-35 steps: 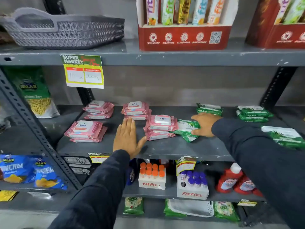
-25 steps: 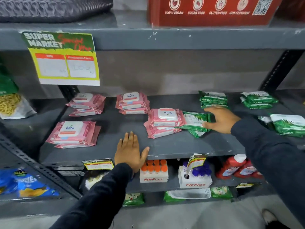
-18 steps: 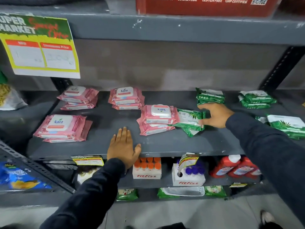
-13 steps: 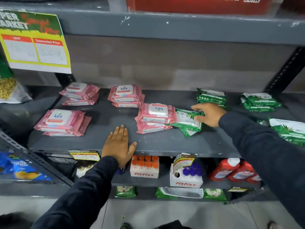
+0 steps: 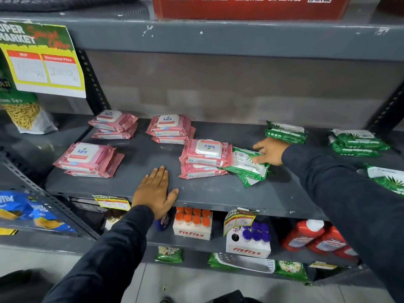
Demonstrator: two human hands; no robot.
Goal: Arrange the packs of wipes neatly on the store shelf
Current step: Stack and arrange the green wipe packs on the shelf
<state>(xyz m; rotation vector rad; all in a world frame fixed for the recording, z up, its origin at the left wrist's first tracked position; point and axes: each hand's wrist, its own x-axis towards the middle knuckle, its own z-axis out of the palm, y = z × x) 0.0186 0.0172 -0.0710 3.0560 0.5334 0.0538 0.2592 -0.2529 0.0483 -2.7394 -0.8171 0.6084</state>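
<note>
Pink wipe packs lie in small stacks on the grey shelf (image 5: 218, 193): front left (image 5: 87, 158), back left (image 5: 113, 125), back middle (image 5: 170, 129) and a skewed stack (image 5: 205, 158) in the middle. A crooked green pack pile (image 5: 247, 167) leans against that skewed stack. My right hand (image 5: 271, 152) grips the top green pack at its right end. My left hand (image 5: 155, 191) lies flat and open on the shelf's front edge. More green packs sit at the back (image 5: 284, 132), back right (image 5: 356, 142) and far right (image 5: 387, 178).
A price sign (image 5: 41, 60) hangs from the upper shelf at left, with a snack bag (image 5: 24, 114) beneath it. The lower shelf holds Fitfizz boxes (image 5: 192, 224) and red bottles (image 5: 314, 237). A red display carton (image 5: 247, 7) stands on top.
The camera has moved closer and lower. My left hand slid back to the shelf's front edge. My right hand stayed on the green pile, shifting its grip to the top pack's right end.
</note>
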